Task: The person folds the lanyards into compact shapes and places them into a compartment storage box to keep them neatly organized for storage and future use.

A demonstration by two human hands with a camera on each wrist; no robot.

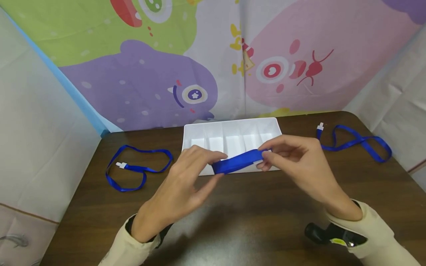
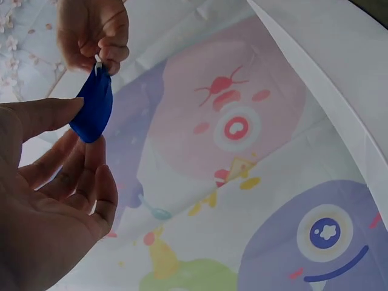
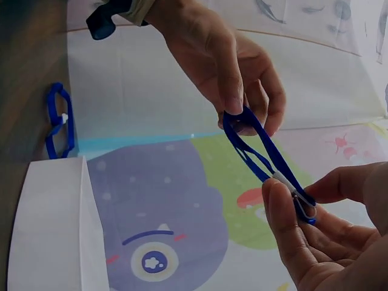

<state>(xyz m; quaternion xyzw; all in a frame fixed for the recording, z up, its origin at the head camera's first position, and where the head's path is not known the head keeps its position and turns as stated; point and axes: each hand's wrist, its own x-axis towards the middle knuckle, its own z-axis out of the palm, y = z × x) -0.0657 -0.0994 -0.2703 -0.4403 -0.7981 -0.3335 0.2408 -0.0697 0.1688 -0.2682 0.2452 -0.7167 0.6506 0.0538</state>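
Left hand point(image 1: 181, 181) pinches one end of folded blue lanyard point(image 1: 236, 162); right hand point(image 1: 301, 166) grips its white clip point(image 3: 284, 182) end. Lanyard's midair, white compartment tray point(image 1: 199, 130) behind at 12 o'clock. Second lanyard point(image 1: 134, 168) on table point(image 1: 253, 229) at 9, third lanyard point(image 1: 359, 140) at 3.

Satiny cloth lanyard point(image 1: 236, 162) w/ plast. clip point(image 3: 283, 180)

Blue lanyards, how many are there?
3: one lanyard lies left of the white tray, another lanyard right of it, and the left hand and right hand hold the third lanyard. The hands cover part of the tray, so more may be hidden.
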